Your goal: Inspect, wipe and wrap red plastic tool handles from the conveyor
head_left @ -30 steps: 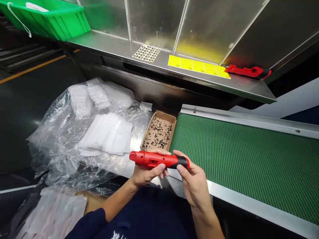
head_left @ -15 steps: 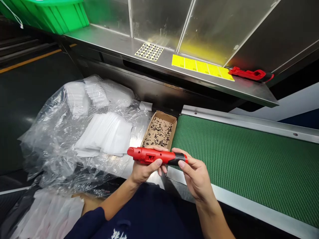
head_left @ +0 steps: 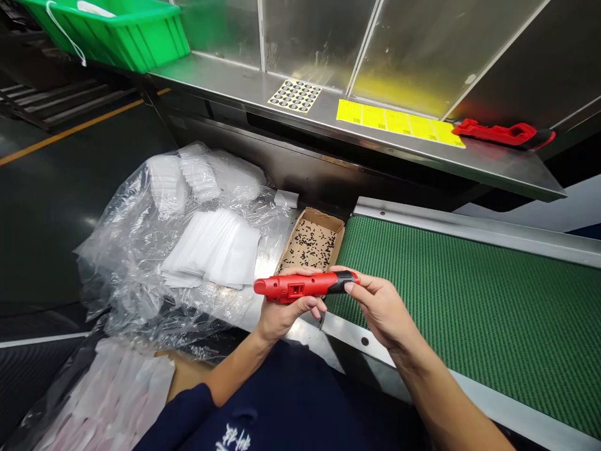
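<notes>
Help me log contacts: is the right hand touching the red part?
Touching. The head view shows the right hand pinching the black end of the red part, its thumb laid against it.

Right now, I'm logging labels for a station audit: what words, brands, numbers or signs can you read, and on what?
Nothing is surely legible.
Sticker sheet: dark round marks, too small to read.
Yellow labels: fine print and square codes, too small.
Navy shirt: white characters, blurred and cut off by the frame.
Red-and-black piece: no text visible.
</notes>
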A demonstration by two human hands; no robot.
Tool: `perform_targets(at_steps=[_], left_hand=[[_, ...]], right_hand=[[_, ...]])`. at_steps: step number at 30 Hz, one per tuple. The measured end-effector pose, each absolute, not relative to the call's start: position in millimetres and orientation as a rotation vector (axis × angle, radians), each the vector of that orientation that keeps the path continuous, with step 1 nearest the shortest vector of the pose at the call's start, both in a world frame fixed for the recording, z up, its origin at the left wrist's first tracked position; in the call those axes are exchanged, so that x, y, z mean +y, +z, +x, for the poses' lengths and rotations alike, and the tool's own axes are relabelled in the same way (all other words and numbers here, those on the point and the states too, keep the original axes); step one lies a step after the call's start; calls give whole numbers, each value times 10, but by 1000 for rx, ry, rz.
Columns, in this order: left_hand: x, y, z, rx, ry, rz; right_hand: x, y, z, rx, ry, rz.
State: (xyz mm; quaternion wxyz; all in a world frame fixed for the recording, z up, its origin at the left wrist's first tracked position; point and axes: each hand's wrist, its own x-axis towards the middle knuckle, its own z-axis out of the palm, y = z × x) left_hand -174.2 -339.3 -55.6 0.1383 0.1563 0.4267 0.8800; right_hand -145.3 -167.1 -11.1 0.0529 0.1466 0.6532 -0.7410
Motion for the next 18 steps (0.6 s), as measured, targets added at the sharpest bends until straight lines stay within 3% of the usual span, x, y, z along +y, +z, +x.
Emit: perform_targets(at_steps=[13, 18], left_hand=[[-3295, -560, -1743, 1584, 2627, 298], [-3387, -478, -1783, 1533, 2695, 188]], right_hand=[[-1677, 56, -1742, 2394, -1698, 460], [-1664, 156, -1835, 2217, -1753, 353]])
